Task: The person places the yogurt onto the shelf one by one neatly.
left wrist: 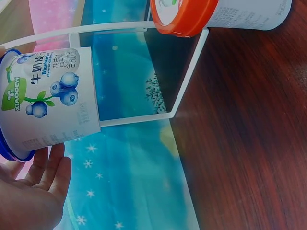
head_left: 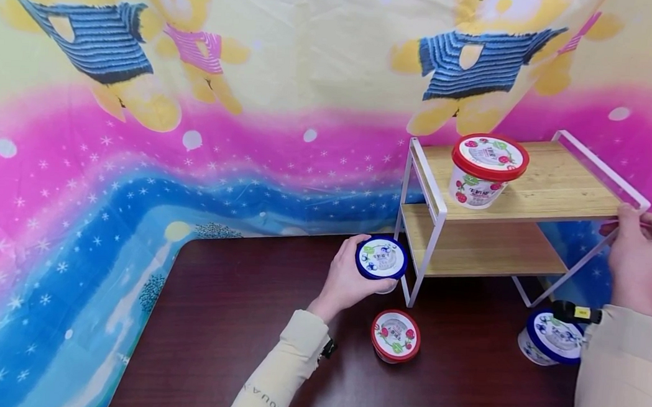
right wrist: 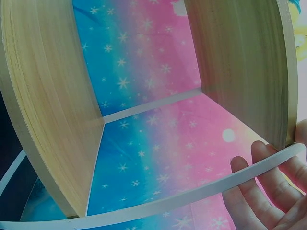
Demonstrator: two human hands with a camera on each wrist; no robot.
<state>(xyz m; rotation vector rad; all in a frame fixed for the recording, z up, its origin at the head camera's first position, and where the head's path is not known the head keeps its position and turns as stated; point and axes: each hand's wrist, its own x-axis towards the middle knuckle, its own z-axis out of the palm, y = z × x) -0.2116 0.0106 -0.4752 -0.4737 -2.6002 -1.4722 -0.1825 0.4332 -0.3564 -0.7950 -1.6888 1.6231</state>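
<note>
My left hand (head_left: 348, 278) grips a blue-lidded blueberry milk cup (head_left: 381, 258) by its rim, beside the shelf's left legs. In the left wrist view the blueberry cup (left wrist: 53, 98) shows its printed side, fingers beneath the lid. My right hand (head_left: 642, 257) holds the front right top corner of a two-tier wooden shelf (head_left: 568, 181) with a white metal frame. The right wrist view has those fingers (right wrist: 268, 175) around the white bar. A red-lidded cup (head_left: 487, 170) stands on the top board. Bare wood shows on the lower board (head_left: 485, 250).
Another red-lidded cup (head_left: 395, 337) stands on the dark wooden table (head_left: 228, 328), in front of the shelf. A second blue-lidded cup (head_left: 550, 338) is at the right, partly behind the right sleeve (head_left: 624, 371). A printed bear cloth (head_left: 295, 152) hangs behind.
</note>
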